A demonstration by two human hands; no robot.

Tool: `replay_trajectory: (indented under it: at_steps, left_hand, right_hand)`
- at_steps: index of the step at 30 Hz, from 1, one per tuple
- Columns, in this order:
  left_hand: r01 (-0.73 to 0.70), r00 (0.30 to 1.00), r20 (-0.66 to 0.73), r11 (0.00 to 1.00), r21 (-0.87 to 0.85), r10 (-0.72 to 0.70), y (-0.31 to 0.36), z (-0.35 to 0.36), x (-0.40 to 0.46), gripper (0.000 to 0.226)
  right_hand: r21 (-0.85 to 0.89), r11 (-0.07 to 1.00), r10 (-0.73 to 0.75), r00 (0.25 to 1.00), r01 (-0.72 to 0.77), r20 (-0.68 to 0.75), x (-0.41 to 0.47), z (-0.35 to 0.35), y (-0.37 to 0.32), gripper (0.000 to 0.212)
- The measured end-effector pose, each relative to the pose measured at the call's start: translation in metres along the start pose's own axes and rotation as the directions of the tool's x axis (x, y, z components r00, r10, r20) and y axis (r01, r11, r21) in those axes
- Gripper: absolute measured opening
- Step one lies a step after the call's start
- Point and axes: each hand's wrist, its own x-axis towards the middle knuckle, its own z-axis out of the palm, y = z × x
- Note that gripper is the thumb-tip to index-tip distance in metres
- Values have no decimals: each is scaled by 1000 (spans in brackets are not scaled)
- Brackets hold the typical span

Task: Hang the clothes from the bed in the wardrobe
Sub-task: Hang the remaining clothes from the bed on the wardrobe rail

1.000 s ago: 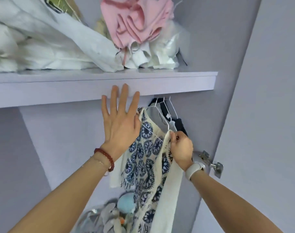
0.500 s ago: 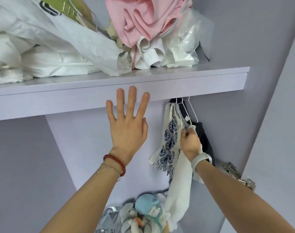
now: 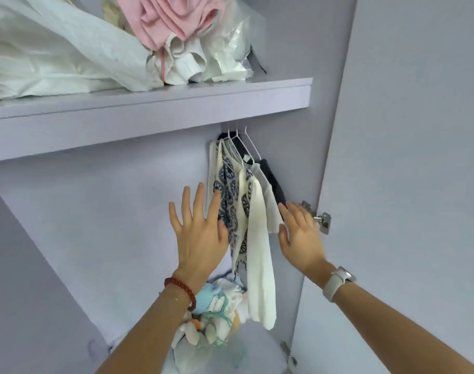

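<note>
The head view looks up into the wardrobe, where the patterned white garment hangs on a white wire hanger under the shelf, at about 12 o'clock from the two hands, with a grey garment and a black garment just beside it at 3 o'clock. The left hand has its fingers spread straight and holds nothing, close against the garment's left edge. The right hand is also spread flat and empty, at 3 o'clock of the clothes, in front of the metal hinge.
</note>
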Motion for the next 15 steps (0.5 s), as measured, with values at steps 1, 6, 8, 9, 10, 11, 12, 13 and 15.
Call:
replay_trajectory:
  at_steps: [1, 6, 8, 9, 10, 11, 12, 13, 15]
  left_hand:
    - [-4, 998, 67, 999, -37, 6, 5, 6, -18, 50]
    - [56, 908, 416, 970, -238, 49, 48, 29, -97, 43]
    - [6, 886, 440, 943, -332, 150, 78, 31, -117, 42]
    - [-34, 869, 447, 928, -372, 211, 95, 30, -124, 42]
    - [-78, 843, 462, 913, -400, 275, 112, 29, -132, 43]
    - [-127, 815, 471, 896, -425, 339, 131, 29, -140, 44]
    - [-175, 787, 469, 874, -454, 401, 149, 27, -149, 45]
    - [-218, 754, 466, 846, -486, 462, 169, 24, -159, 46]
    - [-284, 683, 454, 781, -557, 572, 210, 12, -183, 45]
  right_hand:
    - [-17, 999, 47, 999, -47, 15, -24, -3, 5, 42]
    - [-123, 925, 370, 925, -359, 87, -141, -35, 37, 40]
    - [-174, 872, 472, 880, -458, 55, -184, -60, 49, 41]
    - [-203, 842, 516, 856, -500, 34, -204, -74, 55, 41]
    - [-233, 809, 557, 830, -540, 12, -225, -89, 60, 41]
    - [-258, 772, 598, 801, -581, -14, -246, -104, 64, 41]
    - [-276, 731, 640, 768, -624, -42, -267, -118, 68, 41]
    - [-288, 687, 680, 730, -667, -70, -290, -133, 70, 41]
    - [-301, 596, 746, 652, -744, -134, -338, -162, 73, 40]
